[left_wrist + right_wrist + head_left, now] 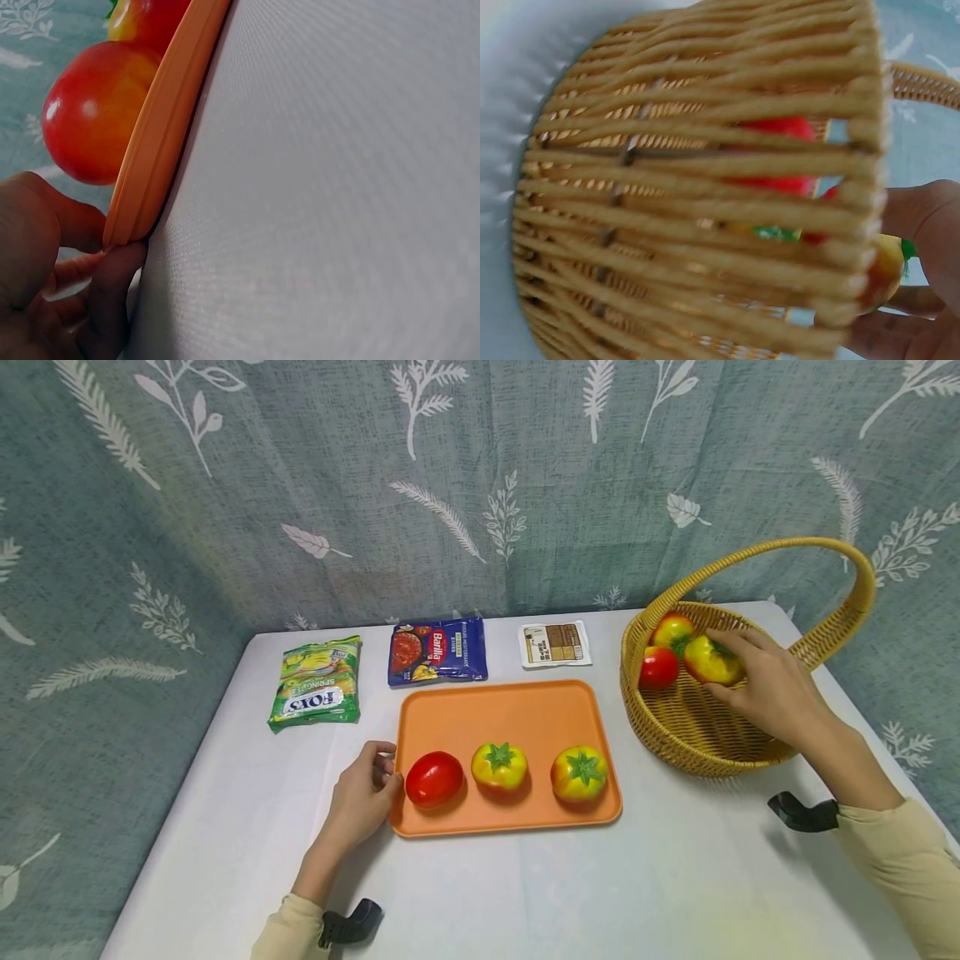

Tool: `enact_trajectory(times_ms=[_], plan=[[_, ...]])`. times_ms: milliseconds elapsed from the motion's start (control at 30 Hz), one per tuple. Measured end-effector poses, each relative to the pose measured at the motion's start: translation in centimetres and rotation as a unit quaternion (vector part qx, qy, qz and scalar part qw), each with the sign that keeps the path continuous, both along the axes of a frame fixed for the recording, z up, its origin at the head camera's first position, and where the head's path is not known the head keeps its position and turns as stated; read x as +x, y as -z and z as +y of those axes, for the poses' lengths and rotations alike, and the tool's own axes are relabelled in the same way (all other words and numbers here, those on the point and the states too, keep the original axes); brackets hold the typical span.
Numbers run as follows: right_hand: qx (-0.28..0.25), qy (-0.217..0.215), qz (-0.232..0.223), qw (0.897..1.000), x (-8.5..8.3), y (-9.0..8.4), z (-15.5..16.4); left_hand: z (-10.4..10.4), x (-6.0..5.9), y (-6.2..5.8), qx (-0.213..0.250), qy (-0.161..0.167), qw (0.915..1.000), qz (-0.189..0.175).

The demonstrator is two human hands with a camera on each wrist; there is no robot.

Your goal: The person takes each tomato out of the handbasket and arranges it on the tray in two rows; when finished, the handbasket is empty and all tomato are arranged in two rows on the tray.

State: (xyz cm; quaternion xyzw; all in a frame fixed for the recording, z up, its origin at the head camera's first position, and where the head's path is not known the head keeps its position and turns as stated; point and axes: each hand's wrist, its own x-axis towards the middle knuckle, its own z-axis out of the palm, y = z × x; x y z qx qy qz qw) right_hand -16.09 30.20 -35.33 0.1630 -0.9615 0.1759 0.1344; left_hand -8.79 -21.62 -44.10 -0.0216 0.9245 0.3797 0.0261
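Observation:
An orange tray lies mid-table with a red tomato and two yellow-orange tomatoes in a row. My left hand grips the tray's left edge, fingers curled against the rim beside the red tomato. A wicker basket stands at the right, holding two more tomatoes. My right hand reaches into the basket and holds a yellow-red tomato, also seen past the basket wall as a yellow tomato.
Along the table's back edge lie a green snack packet, a blue Barilla sauce pouch and a small white packet. A leaf-patterned curtain hangs behind. The basket's tall handle arches over my right hand.

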Motion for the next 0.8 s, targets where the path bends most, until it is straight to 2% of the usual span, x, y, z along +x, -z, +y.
enact_trajectory(times_ms=[467,800], plan=[[-0.011,-0.043,0.059,0.997,2.2,-1.7,-2.0,-0.2,-0.1,0.1,0.005,0.001,1.0,0.007],[-0.01,-0.072,0.081,0.994,4.1,-2.3,-3.6,-0.1,0.0,0.2,0.004,0.004,0.9999,0.012]])
